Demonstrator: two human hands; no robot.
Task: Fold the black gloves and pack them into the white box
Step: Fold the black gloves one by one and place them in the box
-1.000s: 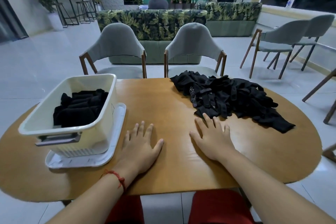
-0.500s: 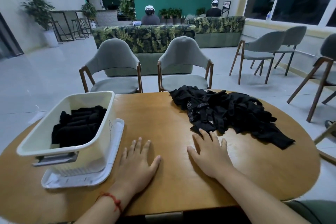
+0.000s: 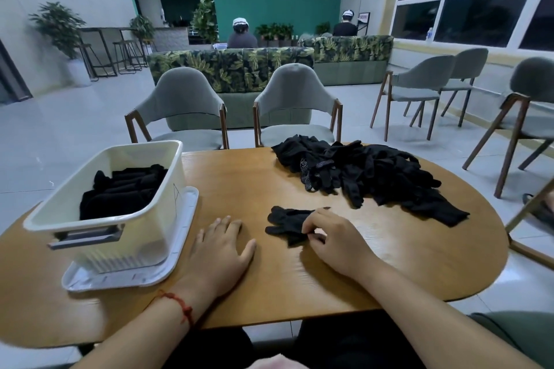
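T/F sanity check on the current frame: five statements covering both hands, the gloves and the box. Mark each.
1. The right hand pinches a single glove lying on the table. True.
2. The left hand grips a glove. False: it lies flat on the table, holding nothing.
3. The white box is empty. False: folded gloves lie inside.
4. A pile of loose gloves lies on the table's far right side. True.
5. The box stands directly on the wood. False: it stands on a white tray.
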